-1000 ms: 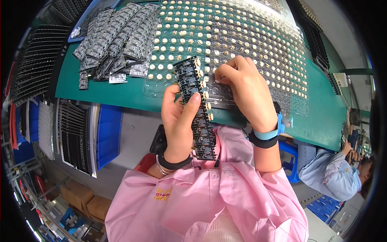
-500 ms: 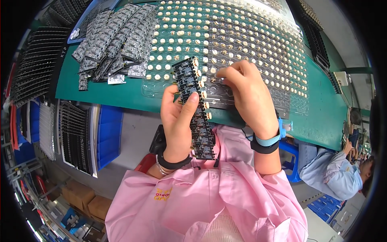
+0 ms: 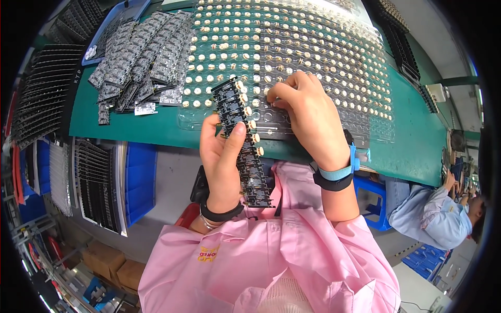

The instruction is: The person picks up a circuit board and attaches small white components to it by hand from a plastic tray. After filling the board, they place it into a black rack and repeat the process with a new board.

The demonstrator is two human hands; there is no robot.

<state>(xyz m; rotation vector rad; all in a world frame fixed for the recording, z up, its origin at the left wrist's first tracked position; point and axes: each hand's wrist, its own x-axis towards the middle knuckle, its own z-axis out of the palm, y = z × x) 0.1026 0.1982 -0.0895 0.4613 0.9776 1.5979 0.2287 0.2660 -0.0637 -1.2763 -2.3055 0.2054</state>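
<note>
Left hand (image 3: 222, 163) grips a long black circuit-board strip (image 3: 251, 175), at the hand's three o'clock; right hand (image 3: 311, 116) curled, contents unclear

Bright, cool, fairly even light fills the middle of the frame, with only soft shading in the folds of the pink shirt (image 3: 235, 279). Glare whitens the top, right of centre, and small glints line the rim of the clear plastic tray (image 3: 194, 121). The strip of circuit boards (image 3: 254, 180) is reasonably sharp, though its finest detail is lost. Lower left, the cardboard boxes (image 3: 103, 259) sit in dimmer light. Fisheye distortion bows the green surface (image 3: 151, 127) and squeezes the co-worker (image 3: 436, 221) at far right; black vignetting swallows the corners.
</note>
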